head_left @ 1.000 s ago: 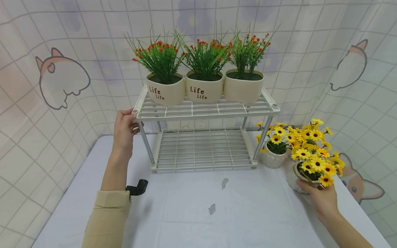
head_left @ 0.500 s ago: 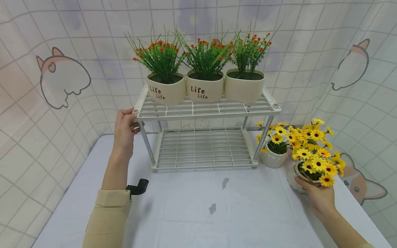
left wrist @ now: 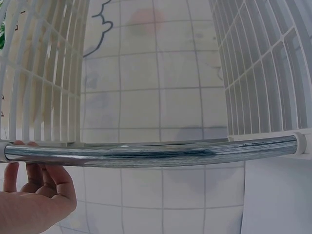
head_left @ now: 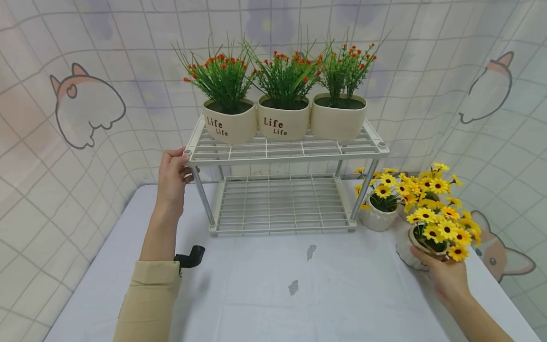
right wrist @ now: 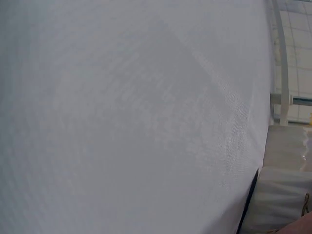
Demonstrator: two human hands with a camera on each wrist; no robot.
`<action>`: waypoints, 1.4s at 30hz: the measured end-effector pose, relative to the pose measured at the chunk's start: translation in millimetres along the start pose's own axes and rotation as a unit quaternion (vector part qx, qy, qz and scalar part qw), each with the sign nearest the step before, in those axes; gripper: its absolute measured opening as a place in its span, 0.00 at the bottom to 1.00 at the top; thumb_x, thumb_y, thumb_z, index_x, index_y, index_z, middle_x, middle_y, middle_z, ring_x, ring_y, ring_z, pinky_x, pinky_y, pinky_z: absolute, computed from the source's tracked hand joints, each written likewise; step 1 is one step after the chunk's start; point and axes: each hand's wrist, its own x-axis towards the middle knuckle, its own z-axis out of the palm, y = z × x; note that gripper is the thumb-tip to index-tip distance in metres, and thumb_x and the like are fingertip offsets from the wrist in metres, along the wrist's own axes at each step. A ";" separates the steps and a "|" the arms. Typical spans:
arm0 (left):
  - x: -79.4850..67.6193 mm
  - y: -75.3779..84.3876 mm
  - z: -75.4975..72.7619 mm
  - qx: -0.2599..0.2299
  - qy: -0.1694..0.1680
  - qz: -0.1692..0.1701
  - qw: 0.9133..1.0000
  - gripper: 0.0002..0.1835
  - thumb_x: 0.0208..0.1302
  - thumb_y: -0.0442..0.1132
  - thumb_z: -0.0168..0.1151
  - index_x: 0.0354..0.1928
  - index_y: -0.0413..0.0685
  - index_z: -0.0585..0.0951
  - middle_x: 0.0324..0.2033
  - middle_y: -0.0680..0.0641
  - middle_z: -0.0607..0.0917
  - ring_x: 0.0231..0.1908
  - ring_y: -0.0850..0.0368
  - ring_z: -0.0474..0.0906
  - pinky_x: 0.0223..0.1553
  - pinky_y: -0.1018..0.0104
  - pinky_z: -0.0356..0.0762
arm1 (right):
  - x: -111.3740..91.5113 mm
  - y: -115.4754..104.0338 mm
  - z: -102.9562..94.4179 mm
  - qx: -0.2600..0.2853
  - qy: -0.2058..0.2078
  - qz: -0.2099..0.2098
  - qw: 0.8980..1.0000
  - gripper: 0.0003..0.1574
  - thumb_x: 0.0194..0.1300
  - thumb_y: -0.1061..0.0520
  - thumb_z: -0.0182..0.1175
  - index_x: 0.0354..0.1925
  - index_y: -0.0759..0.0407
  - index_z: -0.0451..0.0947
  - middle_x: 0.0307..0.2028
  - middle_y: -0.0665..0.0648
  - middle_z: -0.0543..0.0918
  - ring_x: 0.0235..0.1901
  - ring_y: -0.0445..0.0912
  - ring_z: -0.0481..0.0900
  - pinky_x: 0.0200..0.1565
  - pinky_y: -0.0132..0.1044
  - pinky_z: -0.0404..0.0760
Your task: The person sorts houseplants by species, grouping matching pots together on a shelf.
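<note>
Since the earlier frames the right hand (head_left: 444,275) and its yellow pot (head_left: 416,247) shift slightly right and tilt outward; the left hand (head_left: 172,178) stays on the rack (head_left: 282,149). Left fingers curl round the rack's front-left corner where the chrome post (head_left: 202,197) meets the top shelf; the left wrist view shows the fingers (left wrist: 46,178) behind the post (left wrist: 151,152). Right fingers wrap the lower side of the yellow pot, thumb on the near wall; whether it is lifted off the table (head_left: 278,289) cannot be told. The right wrist view shows mostly cloth, grip not visible there. The yellow pot sits at the table's right side, just beside a second pot (head_left: 378,213) of yellow flowers, which stands by the rack's right post. Three red-flowered pots (head_left: 282,124) stand in a row on the top shelf; the lower shelf (head_left: 279,204) is bare. A black clip (head_left: 191,256) lies near the left sleeve. Risks, as a judgement: the tilted pot could slip from a low one-handed grip; its blooms could snag the second pot and tip it; a tug at the corner could rock the rack and topple the top pots.
</note>
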 end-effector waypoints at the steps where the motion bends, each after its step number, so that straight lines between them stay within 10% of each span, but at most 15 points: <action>1: 0.3 -0.1 -0.2 -0.002 0.000 -0.001 1.000 0.10 0.79 0.43 0.43 0.55 0.52 0.70 0.50 0.48 0.80 0.42 0.53 0.75 0.44 0.64 0.67 | -0.6 0.0 -0.7 0.004 -0.004 0.001 1.000 0.70 0.61 0.53 0.76 0.82 0.36 0.38 0.81 0.44 0.45 0.79 0.43 0.41 0.75 0.41 0.44; 24: -1.0 0.9 -0.4 0.008 0.008 0.001 1.000 0.11 0.78 0.42 0.43 0.56 0.52 0.70 0.50 0.46 0.80 0.41 0.54 0.74 0.45 0.62 0.67 | -56.5 -23.3 38.5 -0.059 -0.170 -0.012 0.984 0.75 0.61 0.51 0.77 0.83 0.44 0.31 0.82 0.55 0.42 0.79 0.54 0.41 0.74 0.56 0.47; 42: 0.0 0.3 1.2 0.006 0.008 0.000 1.000 0.10 0.78 0.42 0.42 0.54 0.52 0.70 0.49 0.46 0.80 0.40 0.55 0.74 0.45 0.63 0.67 | -75.9 -47.6 104.4 -0.042 -0.266 -0.126 0.955 0.60 0.59 0.59 0.76 0.78 0.54 0.51 0.73 0.57 0.62 0.72 0.52 0.57 0.71 0.58 0.53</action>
